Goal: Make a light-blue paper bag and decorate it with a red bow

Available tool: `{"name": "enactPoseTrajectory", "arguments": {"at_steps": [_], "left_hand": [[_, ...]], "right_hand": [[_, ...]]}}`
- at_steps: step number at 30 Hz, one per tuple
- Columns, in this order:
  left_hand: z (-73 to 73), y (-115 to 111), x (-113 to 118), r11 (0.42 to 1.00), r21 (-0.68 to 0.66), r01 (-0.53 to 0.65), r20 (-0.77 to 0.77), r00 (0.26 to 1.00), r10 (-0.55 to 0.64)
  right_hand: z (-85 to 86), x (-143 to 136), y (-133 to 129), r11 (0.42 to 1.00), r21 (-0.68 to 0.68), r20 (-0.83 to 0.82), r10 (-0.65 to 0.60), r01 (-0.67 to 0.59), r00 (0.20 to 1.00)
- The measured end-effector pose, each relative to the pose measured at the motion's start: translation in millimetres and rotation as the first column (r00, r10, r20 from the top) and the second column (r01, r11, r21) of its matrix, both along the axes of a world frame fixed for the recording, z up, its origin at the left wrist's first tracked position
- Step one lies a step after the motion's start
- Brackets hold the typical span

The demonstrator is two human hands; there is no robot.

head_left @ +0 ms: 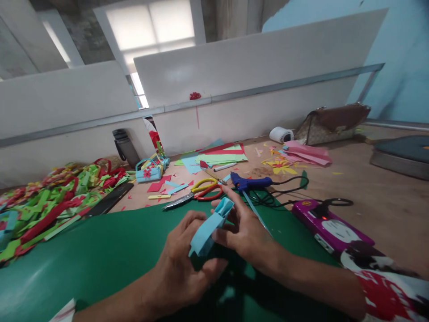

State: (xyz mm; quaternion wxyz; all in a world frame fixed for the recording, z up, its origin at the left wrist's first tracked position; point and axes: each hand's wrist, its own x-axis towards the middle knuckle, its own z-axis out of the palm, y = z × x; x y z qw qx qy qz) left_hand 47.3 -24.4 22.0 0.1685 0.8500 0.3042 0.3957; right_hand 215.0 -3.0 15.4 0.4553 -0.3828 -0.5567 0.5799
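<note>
A folded light blue paper piece (pixel 205 232) with looped folds at its upper end is held between both hands over the green mat (pixel 110 250). My left hand (pixel 182 257) is curled round its lower left side, fingers behind and thumb below. My right hand (pixel 246 230) grips its right side with the thumb, while the index finger points up toward the scissors. Just beyond the hands lie scissors (pixel 197 193) with yellow and red handles and a blue glue gun (pixel 250 182). A thin blue strip (pixel 256 211) slants down from the glue gun.
Green and red paper strips (pixel 63 201) pile up at left beside a dark phone (pixel 110 199). A bottle (pixel 125 147), a small blue paper bag (pixel 148 174) and coloured sheets (pixel 221 156) are farther back. At right are a purple power strip (pixel 331 228) and a handbag (pixel 335 125).
</note>
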Motion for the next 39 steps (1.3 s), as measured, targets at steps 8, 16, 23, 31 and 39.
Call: {"name": "enactPoseTrajectory", "arguments": {"at_steps": [8, 16, 23, 31, 39], "left_hand": [[-5.5, -7, -21, 0.958, -0.286, 0.014, 0.069, 0.998, 0.006], [-4.9, 19, -5, 0.874, -0.485, -0.031, 0.059, 0.996, 0.068], [-20.1, 40, 4, 0.766, -0.581, 0.274, 0.314, 0.944, -0.1], [-5.1, 45, 13, 0.685, -0.635, 0.358, 0.449, 0.892, -0.05], [-29.4, 56, 0, 0.437, -0.732, 0.524, 0.634, 0.758, 0.155]], "right_hand": [[6.7, 3, 2, 0.994, 0.099, 0.065, -0.051, 0.045, 0.997], [12.9, 0, -2, 0.991, 0.124, 0.196, -0.066, 0.042, 0.978], [1.2, 0, 5, 0.948, 0.303, 0.319, -0.195, 0.095, 0.927], [-4.8, 4, 5, 0.91, 0.406, 0.348, -0.242, 0.088, 0.906], [-13.2, 14, 16, 0.7, 0.711, 0.418, -0.341, -0.07, 0.842]]}}
